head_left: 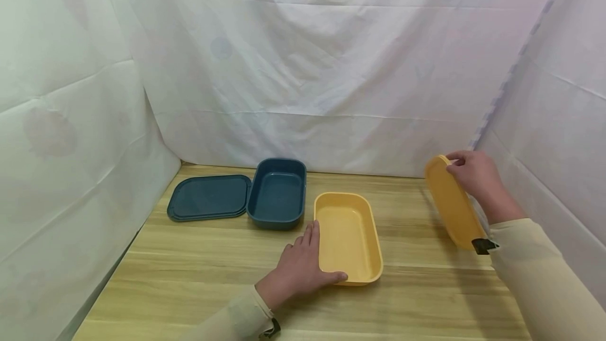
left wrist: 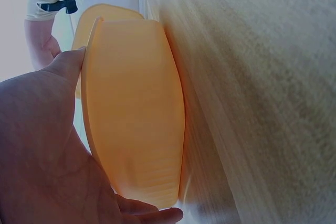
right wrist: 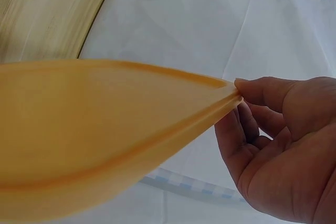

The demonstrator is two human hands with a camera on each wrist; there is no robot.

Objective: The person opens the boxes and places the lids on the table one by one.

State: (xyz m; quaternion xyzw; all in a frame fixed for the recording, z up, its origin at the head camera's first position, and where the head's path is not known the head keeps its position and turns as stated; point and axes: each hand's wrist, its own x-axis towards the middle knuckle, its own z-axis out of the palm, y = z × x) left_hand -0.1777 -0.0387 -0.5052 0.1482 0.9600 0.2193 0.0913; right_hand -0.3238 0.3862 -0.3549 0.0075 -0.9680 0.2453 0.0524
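A yellow container [head_left: 347, 236] lies open on the wooden table [head_left: 189, 278]. My left hand [head_left: 298, 267] holds its near left corner, fingers along the side and thumb round the near rim. In the left wrist view the palm [left wrist: 42, 150] cups the yellow container [left wrist: 134, 114]. At the right, my right hand [head_left: 466, 170] pinches the top edge of the matching yellow lid [head_left: 452, 209], which hangs tilted above the table. The right wrist view shows the fingertips [right wrist: 247, 85] pinching the rim of the lid [right wrist: 94, 124].
A dark blue container [head_left: 276, 199] stands open at the back of the table, with its blue lid [head_left: 208, 197] flat beside it on the left. White sheets [head_left: 331, 67] close in the back and both sides.
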